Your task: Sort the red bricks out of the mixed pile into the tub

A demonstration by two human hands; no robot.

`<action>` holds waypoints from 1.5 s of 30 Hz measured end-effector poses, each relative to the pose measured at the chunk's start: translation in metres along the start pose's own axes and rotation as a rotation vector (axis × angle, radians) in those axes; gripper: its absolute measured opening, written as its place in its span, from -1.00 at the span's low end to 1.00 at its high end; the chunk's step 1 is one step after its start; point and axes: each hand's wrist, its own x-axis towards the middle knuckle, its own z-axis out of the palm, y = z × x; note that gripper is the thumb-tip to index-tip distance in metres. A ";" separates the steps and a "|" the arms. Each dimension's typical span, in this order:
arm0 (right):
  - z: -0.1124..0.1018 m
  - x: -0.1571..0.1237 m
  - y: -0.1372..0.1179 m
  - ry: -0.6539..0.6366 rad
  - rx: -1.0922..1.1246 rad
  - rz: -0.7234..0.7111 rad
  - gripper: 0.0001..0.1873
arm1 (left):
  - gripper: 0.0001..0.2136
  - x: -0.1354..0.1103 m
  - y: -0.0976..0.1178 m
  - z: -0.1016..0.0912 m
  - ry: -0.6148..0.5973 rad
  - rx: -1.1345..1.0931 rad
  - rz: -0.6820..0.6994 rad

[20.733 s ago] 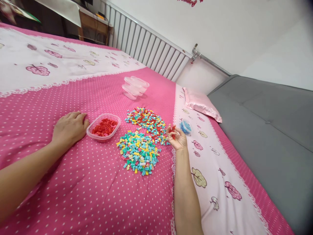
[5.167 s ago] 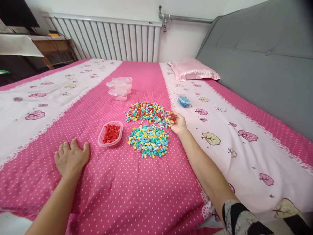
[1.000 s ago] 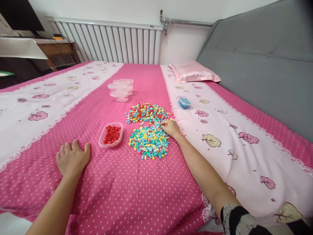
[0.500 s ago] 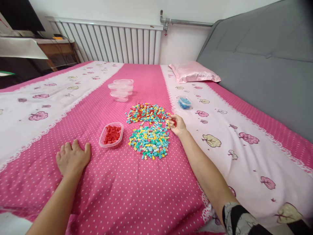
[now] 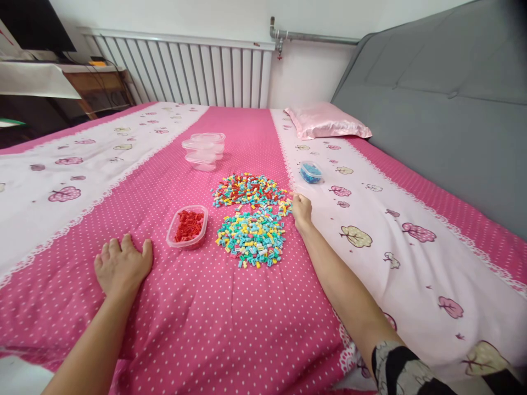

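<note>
My left hand lies flat on the pink bedspread with its fingers spread, holding nothing. Just right of it stands a clear plastic tub with small red toy bricks inside. My right hand is closed at the right edge of the loose bricks, knuckles turned up; what its fingers enclose is hidden now. Beside its fingertips lie a few mostly yellow bricks. A far heap of mixed bricks has many red ones in it. The nearer heap is mainly turquoise, green and yellow.
A small tub of blue pieces stands beyond my right hand. Several clear tubs or lids are stacked farther back. A pink pillow lies at the back right against the grey headboard. A white radiator lines the wall.
My right hand has shifted slightly right and turned over, so the red bricks seen in its palm are now out of sight. Yellow bricks beside it are uncovered. My left hand stays put.
</note>
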 end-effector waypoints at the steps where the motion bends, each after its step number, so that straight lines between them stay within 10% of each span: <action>1: 0.000 0.001 0.002 0.031 -0.052 0.023 -0.55 | -0.34 0.000 0.000 0.001 -0.001 -0.001 -0.001; 21: -0.013 -0.010 -0.001 -0.090 -0.392 0.057 -0.81 | -0.34 -0.001 0.001 -0.002 0.004 0.014 0.011; 35: -0.025 -0.017 -0.048 -0.531 1.246 0.654 -0.84 | -0.34 0.000 0.000 -0.002 -0.005 0.001 -0.001; 45: -0.019 -0.057 -0.080 -0.534 1.329 0.812 -0.75 | -0.37 -0.009 -0.007 0.004 0.020 -0.074 -0.037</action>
